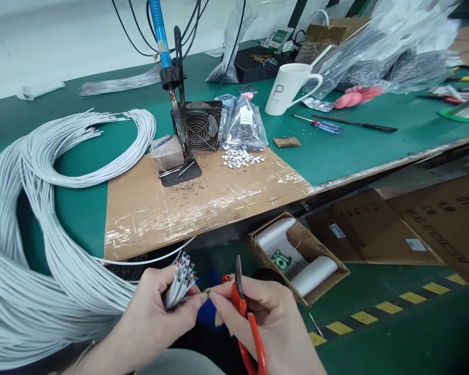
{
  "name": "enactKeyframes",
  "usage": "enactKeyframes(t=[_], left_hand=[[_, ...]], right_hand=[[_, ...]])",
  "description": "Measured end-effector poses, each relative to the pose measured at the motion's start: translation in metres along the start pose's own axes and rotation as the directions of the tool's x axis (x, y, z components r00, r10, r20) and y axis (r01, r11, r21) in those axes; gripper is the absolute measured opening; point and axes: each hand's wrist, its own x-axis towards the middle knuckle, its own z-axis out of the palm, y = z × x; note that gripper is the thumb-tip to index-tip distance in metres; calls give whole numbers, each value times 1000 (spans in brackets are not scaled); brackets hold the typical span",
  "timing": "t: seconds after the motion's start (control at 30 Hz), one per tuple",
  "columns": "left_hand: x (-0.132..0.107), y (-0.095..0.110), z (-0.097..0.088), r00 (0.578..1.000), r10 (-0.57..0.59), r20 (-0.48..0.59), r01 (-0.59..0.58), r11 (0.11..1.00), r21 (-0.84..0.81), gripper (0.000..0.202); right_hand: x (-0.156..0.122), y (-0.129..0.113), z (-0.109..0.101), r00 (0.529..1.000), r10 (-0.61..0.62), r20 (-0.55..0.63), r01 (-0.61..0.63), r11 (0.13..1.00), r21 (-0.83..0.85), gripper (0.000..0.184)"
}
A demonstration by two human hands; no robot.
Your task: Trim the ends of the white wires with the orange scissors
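My left hand (156, 307) is closed around the ends of a bundle of grey cables (179, 284), whose stripped tips fan out upward. The rest of the cable bundle (31, 250) loops over the bench at left. My right hand (266, 317) grips red-handled cutters (244, 312), the dark jaws pointing up. Thumb and fingertips of both hands meet between the cable ends and the cutters, pinching something small I cannot make out. Both hands are below the bench's front edge, over my lap.
A cardboard sheet (203, 200) lies on the green bench with a soldering iron stand (174, 94), a small fan (199, 127), a bag of parts (244, 125) and loose metal terminals (240, 157). A white mug (287, 88) and screwdrivers (328, 125) lie behind. Open cardboard boxes (300, 255) sit on the floor.
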Motion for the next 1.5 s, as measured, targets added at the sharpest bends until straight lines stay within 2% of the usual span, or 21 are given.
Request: enactKeyframes(t=[0.13,0.23,0.33,0.43,0.5,0.57,0.7,0.8,0.9,0.97,1.07,1.2,1.33,1.5], left_hand=[[0,-1,1,1000,-3,-12,3,1000,5,18],[0,-2,4,999,6,-53,-6,1000,5,20],[-2,-5,6,999,6,-47,-8,999,-37,25],[-4,-7,8,998,1,-58,-8,993,-114,32],[-5,-8,7,997,-12,-78,0,987,-158,36],[-5,-10,5,998,-30,-55,18,978,-208,39],[-2,-11,-1,997,-74,23,77,933,-351,40],[-1,-10,-4,990,-123,74,142,917,-373,38],[-2,-8,-7,987,-115,116,147,933,-329,39],[-3,-7,-8,986,-104,128,141,932,-333,41],[-3,-7,-10,988,-87,127,126,932,-339,44],[-1,-9,-11,990,-80,119,118,924,-363,41],[0,-10,-12,988,-68,141,119,912,-392,44],[-1,-10,-13,988,-47,146,104,905,-413,44]], right_hand=[[2,-2,-7,998,-50,47,54,995,-86,27],[2,5,-3,998,-60,31,62,997,-38,29],[-2,17,16,987,-45,-152,60,994,96,34],[-8,31,45,936,-12,-352,103,965,241,39],[-11,35,59,877,-58,-477,178,961,210,33],[-10,33,61,848,-116,-518,214,968,133,26],[-3,18,34,922,-157,-354,194,978,71,37],[-1,14,6,929,-241,-280,224,970,-93,46],[-2,21,-8,947,-265,-180,208,937,-281,48],[-3,27,-10,965,-229,-131,174,925,-336,50],[-3,33,-6,964,-229,-138,166,917,-364,48],[-1,38,-2,927,-342,-152,255,875,-411,46],[4,41,-3,899,-432,-74,363,828,-427,47],[6,39,-2,890,-455,-2,406,796,-448,44]])
